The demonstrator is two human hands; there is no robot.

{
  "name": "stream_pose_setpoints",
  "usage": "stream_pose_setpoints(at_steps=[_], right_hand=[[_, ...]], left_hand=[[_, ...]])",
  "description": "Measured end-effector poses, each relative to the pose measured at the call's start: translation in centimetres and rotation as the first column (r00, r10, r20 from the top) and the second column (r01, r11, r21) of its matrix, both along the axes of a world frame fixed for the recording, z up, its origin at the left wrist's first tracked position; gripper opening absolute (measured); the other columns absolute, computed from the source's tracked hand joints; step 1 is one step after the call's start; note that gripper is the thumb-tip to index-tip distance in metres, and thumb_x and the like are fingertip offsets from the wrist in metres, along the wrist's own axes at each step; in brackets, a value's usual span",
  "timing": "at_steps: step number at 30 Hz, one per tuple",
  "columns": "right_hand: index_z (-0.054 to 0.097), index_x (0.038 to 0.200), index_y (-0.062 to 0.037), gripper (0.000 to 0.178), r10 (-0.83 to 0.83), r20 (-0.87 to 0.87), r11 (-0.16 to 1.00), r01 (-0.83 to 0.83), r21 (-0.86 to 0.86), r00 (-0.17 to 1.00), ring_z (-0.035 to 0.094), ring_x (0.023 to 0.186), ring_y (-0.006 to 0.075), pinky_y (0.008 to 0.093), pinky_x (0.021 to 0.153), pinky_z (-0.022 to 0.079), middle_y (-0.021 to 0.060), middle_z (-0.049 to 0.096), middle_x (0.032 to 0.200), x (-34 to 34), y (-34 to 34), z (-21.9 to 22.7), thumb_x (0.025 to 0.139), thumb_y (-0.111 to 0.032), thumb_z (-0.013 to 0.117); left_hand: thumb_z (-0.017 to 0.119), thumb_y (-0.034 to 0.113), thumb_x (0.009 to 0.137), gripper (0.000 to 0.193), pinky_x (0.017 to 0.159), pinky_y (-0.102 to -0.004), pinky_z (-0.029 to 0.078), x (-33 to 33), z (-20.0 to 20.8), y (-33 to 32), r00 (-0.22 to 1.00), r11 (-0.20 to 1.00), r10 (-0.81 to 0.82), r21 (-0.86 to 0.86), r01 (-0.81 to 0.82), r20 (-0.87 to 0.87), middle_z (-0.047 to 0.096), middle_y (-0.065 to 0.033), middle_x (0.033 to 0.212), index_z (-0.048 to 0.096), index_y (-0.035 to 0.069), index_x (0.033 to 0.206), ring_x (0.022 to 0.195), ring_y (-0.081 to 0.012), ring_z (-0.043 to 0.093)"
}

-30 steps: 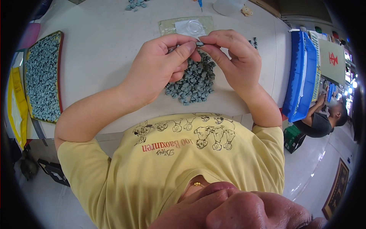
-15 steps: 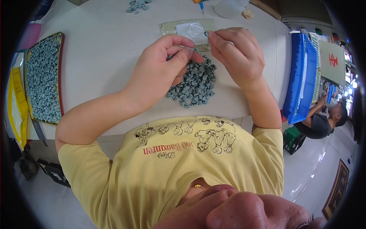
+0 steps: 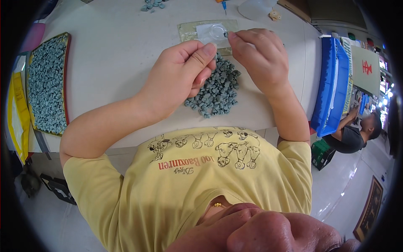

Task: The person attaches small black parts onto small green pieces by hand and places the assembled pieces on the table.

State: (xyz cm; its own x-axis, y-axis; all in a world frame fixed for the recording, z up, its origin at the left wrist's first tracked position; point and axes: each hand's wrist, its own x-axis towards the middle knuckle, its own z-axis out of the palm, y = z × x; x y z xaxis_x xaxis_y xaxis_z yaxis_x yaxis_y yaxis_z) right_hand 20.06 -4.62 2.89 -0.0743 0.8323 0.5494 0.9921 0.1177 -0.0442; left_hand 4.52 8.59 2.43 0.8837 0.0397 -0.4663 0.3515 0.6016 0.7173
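My right hand pinches a small grey-green piece between thumb and fingertips, just beside a clear round dish. Close by on the left, my left hand is closed, its thumb pressed against the bent forefinger; whatever is in it is hidden. Below both hands a heap of small grey-green pieces lies on the table, partly covered by the left hand's fingers. The dish rests on white paper over a flat greenish pad.
A shallow tray full of similar pieces stands at the left, by a yellow-edged item. Several loose pieces lie at the far side near a blue-tipped needle. A blue bin is at the right; beyond it another person works.
My left hand's fingers have closed, with the thumb now pressed onto the forefinger. My right hand has moved slightly, still pinching the small piece near the dish.
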Motion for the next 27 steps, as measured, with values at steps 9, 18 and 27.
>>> stream_pose_setpoints(at_steps=[9,18,27], right_hand=[[0.062,0.078,0.0004,0.023,0.069,-0.371,0.985,-0.005,0.172,0.926,0.056,0.06,0.0211,0.0283,0.051,0.044,0.0081,0.058,0.072,-1.6,0.1,0.1,0.057,0.005,0.071],[0.06,0.079,0.0054,0.027,0.137,-0.317,0.987,-0.105,0.118,0.939,0.057,0.066,0.0232,0.0296,0.057,0.047,0.0118,0.058,0.076,-1.8,-0.1,0.5,0.055,0.009,0.071],[0.059,0.078,0.0039,0.023,0.221,-0.386,0.969,-0.155,0.194,0.896,0.057,0.066,0.0245,0.0314,0.057,0.047,0.0116,0.058,0.077,-2.1,-0.4,-0.5,0.058,0.01,0.068]], left_hand=[[0.039,0.02,0.095,0.019,0.042,-0.0201,0.022,0.5,0.1,-0.1,0.999,0.945,0.036,-0.327,-0.022,0.037,0.042,0.0013,0.068,0.048,0.005,0.086,0.051,-0.0059,0.028],[0.04,0.022,0.095,0.021,0.042,-0.0198,0.021,0.5,-0.1,0.0,0.997,0.926,-0.031,-0.373,0.053,0.064,0.039,0.0035,0.064,0.047,0.006,0.084,0.05,-0.0055,0.026],[0.041,0.028,0.095,0.022,0.041,-0.0204,0.021,-0.1,-0.1,-0.7,0.988,0.968,-0.039,-0.24,0.075,0.15,0.036,0.0035,0.061,0.044,0.009,0.085,0.048,-0.006,0.027]])
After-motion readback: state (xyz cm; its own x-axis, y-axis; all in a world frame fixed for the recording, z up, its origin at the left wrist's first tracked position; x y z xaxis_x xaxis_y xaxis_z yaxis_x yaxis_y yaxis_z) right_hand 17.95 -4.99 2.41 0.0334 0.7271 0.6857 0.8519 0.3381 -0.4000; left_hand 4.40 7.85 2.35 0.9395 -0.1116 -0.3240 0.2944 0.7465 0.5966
